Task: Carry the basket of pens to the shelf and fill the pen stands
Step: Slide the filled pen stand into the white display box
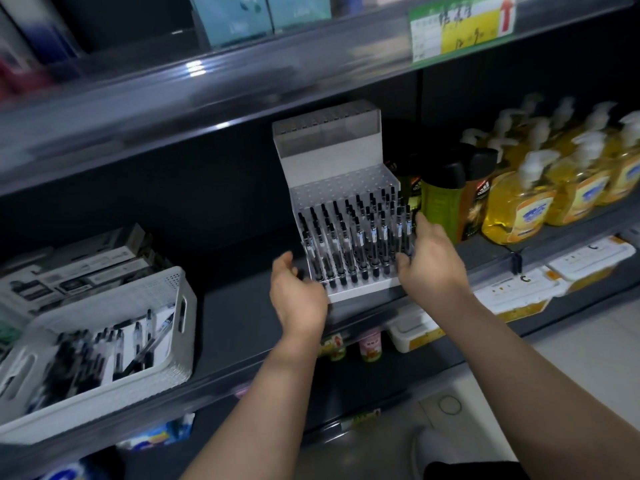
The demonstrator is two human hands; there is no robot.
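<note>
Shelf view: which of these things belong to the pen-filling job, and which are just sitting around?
Part of the job: pen stand, pens standing in it, white basket, loose pens inside it, left hand and right hand at the stand's sides.

Just sitting there: yellow pump bottles, green bottle, boxes behind the basket, price tag.
</note>
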